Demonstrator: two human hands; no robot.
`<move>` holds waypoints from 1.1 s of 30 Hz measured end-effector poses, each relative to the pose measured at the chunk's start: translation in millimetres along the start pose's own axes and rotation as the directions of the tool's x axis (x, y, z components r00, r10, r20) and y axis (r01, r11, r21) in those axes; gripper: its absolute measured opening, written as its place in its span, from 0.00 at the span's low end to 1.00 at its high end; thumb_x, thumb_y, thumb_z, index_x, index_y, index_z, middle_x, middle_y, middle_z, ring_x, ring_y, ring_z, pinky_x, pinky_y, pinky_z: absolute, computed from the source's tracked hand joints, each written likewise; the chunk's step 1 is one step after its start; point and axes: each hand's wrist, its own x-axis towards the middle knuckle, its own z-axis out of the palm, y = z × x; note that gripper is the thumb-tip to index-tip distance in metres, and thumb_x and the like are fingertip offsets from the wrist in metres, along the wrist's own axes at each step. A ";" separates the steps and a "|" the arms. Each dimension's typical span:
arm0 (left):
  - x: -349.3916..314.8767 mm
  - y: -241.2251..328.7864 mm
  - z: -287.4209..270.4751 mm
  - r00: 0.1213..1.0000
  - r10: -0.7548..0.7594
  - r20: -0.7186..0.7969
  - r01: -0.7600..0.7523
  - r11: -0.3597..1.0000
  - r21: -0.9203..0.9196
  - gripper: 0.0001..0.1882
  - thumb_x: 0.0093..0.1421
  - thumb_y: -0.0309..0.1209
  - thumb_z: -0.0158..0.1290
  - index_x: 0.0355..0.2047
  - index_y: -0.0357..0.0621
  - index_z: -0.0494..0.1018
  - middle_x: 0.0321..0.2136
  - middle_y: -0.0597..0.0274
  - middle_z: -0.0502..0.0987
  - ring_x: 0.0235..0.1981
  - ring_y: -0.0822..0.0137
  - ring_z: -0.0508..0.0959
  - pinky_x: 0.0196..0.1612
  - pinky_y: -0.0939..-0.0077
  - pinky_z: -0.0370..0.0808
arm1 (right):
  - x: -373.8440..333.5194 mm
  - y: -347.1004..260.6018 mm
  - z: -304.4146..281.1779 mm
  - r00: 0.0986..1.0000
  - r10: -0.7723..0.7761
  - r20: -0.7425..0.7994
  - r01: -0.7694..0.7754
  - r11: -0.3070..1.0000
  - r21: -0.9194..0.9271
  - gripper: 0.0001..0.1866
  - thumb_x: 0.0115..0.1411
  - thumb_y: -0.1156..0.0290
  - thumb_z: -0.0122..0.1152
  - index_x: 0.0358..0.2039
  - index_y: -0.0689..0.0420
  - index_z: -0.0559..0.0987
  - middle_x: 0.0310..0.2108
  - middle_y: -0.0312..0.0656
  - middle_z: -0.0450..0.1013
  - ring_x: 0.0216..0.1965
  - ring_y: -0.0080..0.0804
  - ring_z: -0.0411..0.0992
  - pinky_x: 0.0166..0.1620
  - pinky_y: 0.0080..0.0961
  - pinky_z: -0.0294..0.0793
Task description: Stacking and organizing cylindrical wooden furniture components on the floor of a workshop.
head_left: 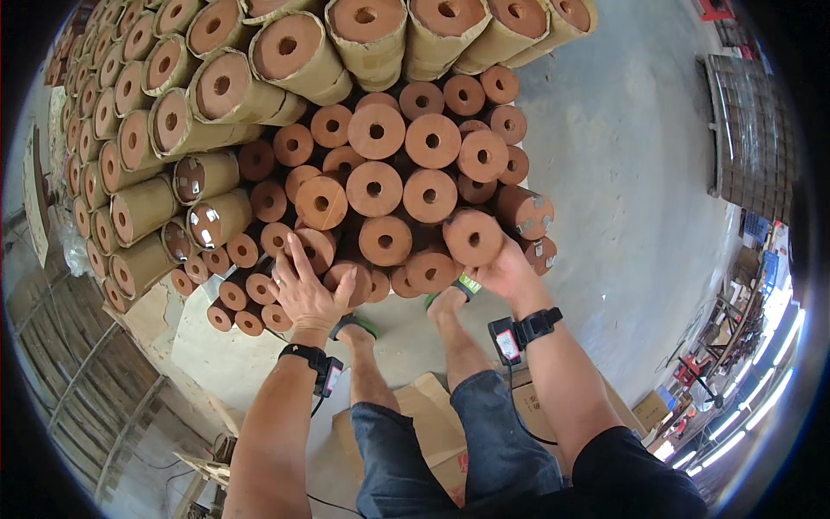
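Note:
In front of me is a stack of reddish-brown rolls point(374, 189), each a cylinder with a round hole through its end. My right hand point(508, 272) is curled round the lower right side of one roll point(467, 227) at the front of the stack; its fingers are partly hidden behind it. My left hand point(309, 294) lies spread against the ends of lower rolls, beside a roll point(316, 253) and a smaller one point(277, 237). Nothing is held in it. A black strap with a small device sits on each wrist.
Paper-wrapped rolls point(285, 48) are piled high behind and to the left. Small rolls point(233, 294) lie at the lower left. Flattened cardboard point(424, 415) is on the floor around my legs. A wrapped grey stack point(752, 134) and cluttered shelving point(726, 337) stand at right.

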 end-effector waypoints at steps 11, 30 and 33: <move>-2.9 -10.6 -5.0 1.000 0.008 -0.022 -0.007 1.000 0.028 0.59 0.51 0.69 0.50 0.69 0.36 0.49 0.56 0.33 0.62 0.52 0.41 0.66 0.55 0.48 0.60 | -61.0 7.0 -24.6 0.646 -0.741 0.182 0.215 -0.052 -0.975 0.28 0.58 0.66 0.64 0.58 0.51 0.68 0.55 0.47 0.67 0.56 0.43 0.65 0.55 0.43 0.66; -1.2 -5.6 -1.2 0.999 0.009 -0.038 -0.008 0.999 0.037 0.59 0.51 0.70 0.48 0.70 0.37 0.49 0.56 0.33 0.63 0.51 0.42 0.67 0.52 0.50 0.62 | 0.8 -144.4 -10.9 0.985 -0.172 0.007 0.131 0.722 -0.680 0.26 0.62 0.48 0.59 0.54 0.51 0.71 0.51 0.38 0.70 0.51 0.33 0.70 0.49 0.37 0.70; -0.6 -4.1 0.6 0.999 0.011 -0.040 -0.010 1.000 0.017 0.59 0.51 0.71 0.48 0.70 0.37 0.48 0.56 0.33 0.63 0.51 0.41 0.67 0.52 0.49 0.62 | 30.6 -138.1 -16.2 0.997 -0.082 0.001 0.060 0.724 -0.688 0.27 0.62 0.48 0.59 0.54 0.52 0.71 0.49 0.39 0.70 0.49 0.34 0.71 0.46 0.37 0.74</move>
